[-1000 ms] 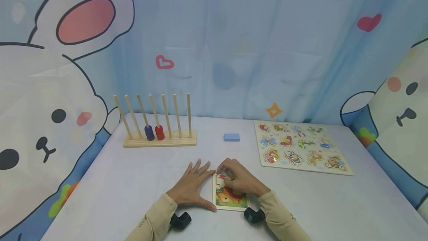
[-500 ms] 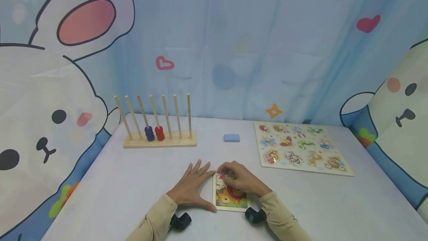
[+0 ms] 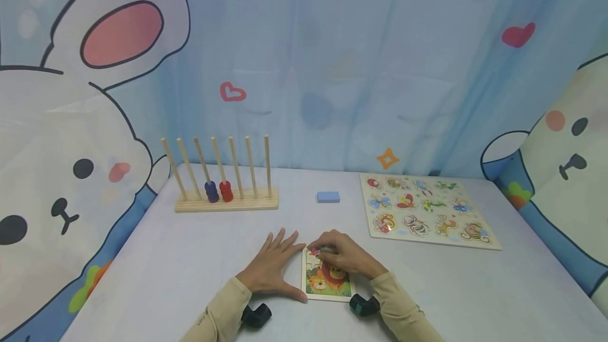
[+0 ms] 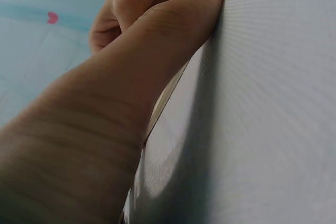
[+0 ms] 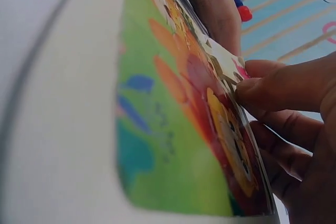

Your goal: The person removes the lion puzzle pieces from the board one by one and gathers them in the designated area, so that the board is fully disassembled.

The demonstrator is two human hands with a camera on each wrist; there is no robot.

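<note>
A small framed jigsaw puzzle (image 3: 328, 284) with a lion picture lies on the table before me. My left hand (image 3: 271, 269) is spread along its left side, with index finger and thumb touching the frame's corners. In the left wrist view, the thumb (image 4: 181, 17) lies along the frame's edge. Over the puzzle's upper part, my right hand (image 3: 349, 255) pinches a pale jigsaw piece (image 5: 231, 65) with a pink mark between thumb and fingers. That piece is tilted up at the top left corner in the right wrist view. The right hand hides the puzzle's top right.
A wooden peg rack (image 3: 228, 205) with blue beads (image 3: 211, 192) and red beads (image 3: 226, 191) stands at the back left. Behind the puzzle lies a blue block (image 3: 328, 197). A larger insect puzzle board (image 3: 427, 212) lies at the back right, before a cartoon curtain.
My right hand has lowered and shifted slightly right, showing more of the lion. The left hand stays in place against the frame.
</note>
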